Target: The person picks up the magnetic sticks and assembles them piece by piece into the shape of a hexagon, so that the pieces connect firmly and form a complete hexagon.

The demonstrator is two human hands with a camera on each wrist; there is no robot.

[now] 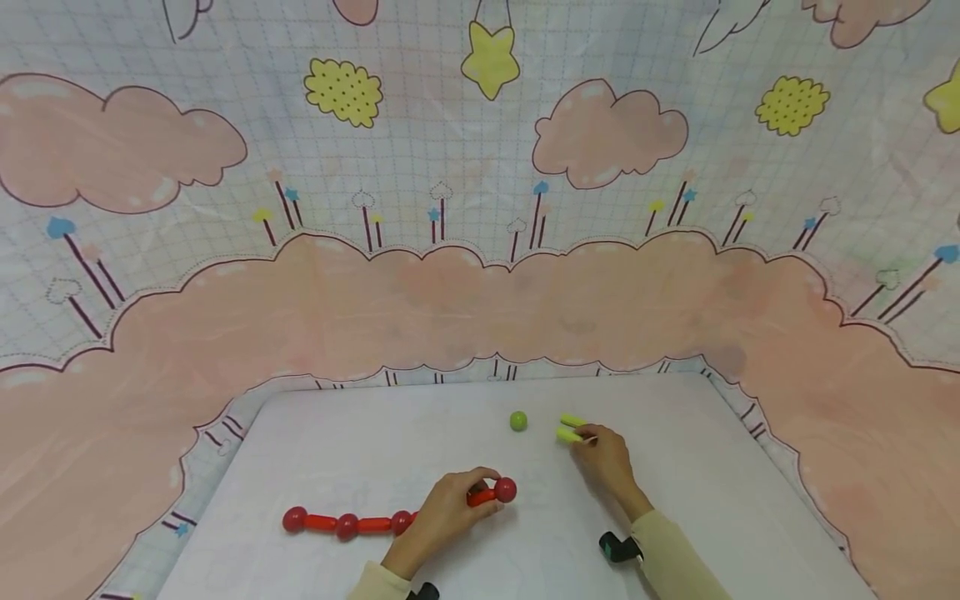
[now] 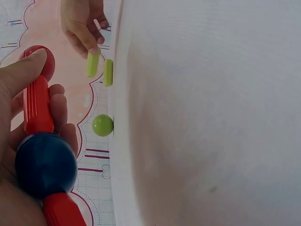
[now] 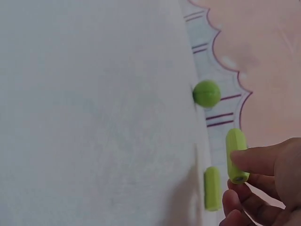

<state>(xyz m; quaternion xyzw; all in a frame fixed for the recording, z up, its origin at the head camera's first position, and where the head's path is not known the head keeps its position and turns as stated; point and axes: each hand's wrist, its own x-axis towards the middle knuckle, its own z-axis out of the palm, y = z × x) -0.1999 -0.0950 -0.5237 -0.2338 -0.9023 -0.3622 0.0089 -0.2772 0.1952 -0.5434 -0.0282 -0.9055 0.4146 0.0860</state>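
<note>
My left hand [image 1: 448, 507] grips one end of a chain of red rods and balls [image 1: 347, 527], which stretches away to the left along the table. Thumb on the red end ball [image 2: 47, 66], it has its fingers behind a red rod [image 2: 37, 106]. Below that rod, in the left wrist view, a dark blue ball [image 2: 46, 165] joins another red rod. At the back, my right hand [image 1: 606, 460] pinches a light green rod [image 3: 234, 143] between thumb and fingers. A second green rod [image 3: 212, 188] lies close beside it, and a green ball [image 1: 518, 421] sits to its left.
The white tabletop [image 1: 750, 517] carries all the pieces. Behind it hangs a cloth [image 1: 480, 308] printed with clouds and stars. A black wrist device [image 1: 619, 547] sits at the right sleeve.
</note>
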